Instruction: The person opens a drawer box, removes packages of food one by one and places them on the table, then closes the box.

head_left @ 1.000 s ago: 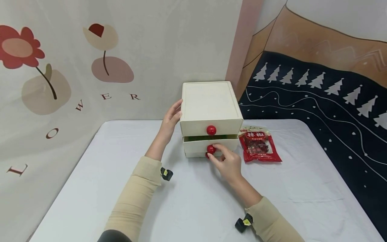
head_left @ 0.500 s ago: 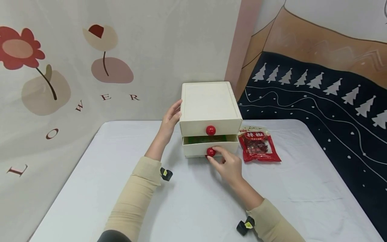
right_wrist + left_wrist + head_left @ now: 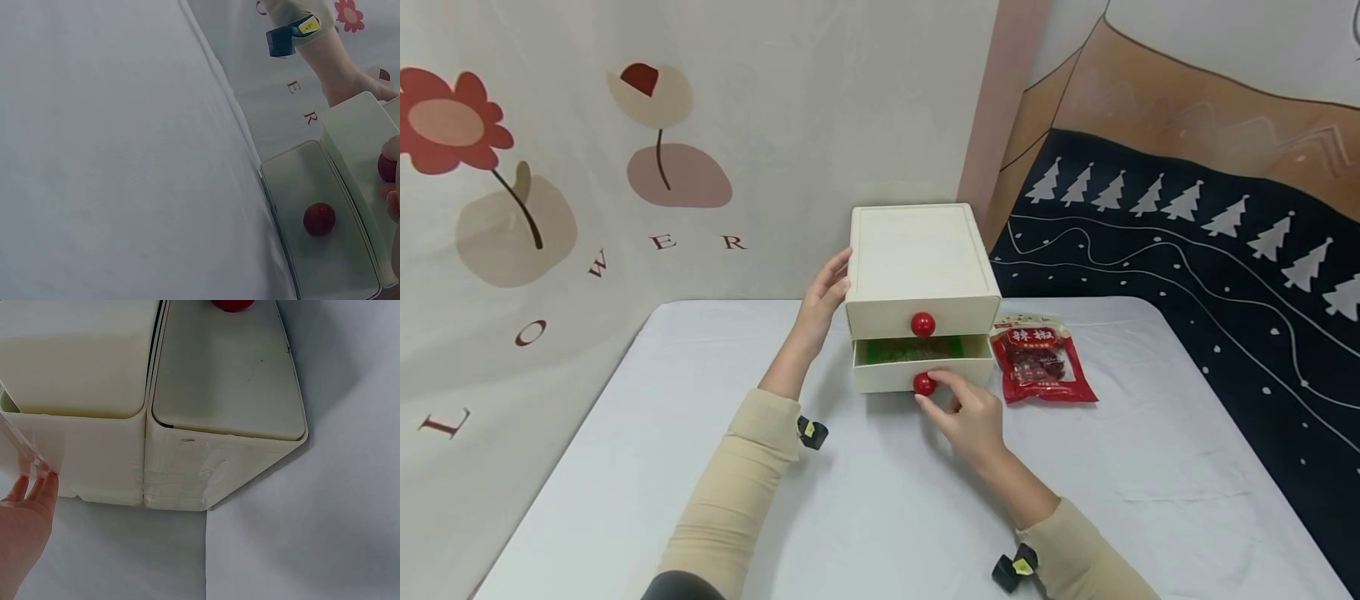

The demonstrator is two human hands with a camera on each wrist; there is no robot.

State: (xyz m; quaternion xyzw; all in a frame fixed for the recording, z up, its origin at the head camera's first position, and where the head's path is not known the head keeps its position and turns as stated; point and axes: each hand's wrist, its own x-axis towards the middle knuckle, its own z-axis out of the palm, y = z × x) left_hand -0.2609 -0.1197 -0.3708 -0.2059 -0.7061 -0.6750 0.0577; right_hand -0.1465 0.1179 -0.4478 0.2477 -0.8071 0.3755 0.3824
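Clearly, straight left fingers (image 3: 832,272) touch boxy drawers (image 3: 883,317); right fingers (image 3: 953,384) pinch a round knob (image 3: 923,382).

Bottom drawer (image 3: 290,181) is largely hidden by the pulled-out middle drawer (image 3: 883,380) in the head view; bottom knob (image 3: 319,219) is clipped by the left wrist view's top edge. Green contents (image 3: 914,350) show as a strip only — nature not determinable. Right hand (image 3: 973,421) and middle knob (image 3: 924,383) are cut by the right wrist view's right edge (knob also partly covered there). Left hand (image 3: 822,304) is cropped at its wrist view's left edge. Red packet (image 3: 1037,364) — fine print too small to read. Sleeves (image 3: 730,492) run off the head view's bottom.
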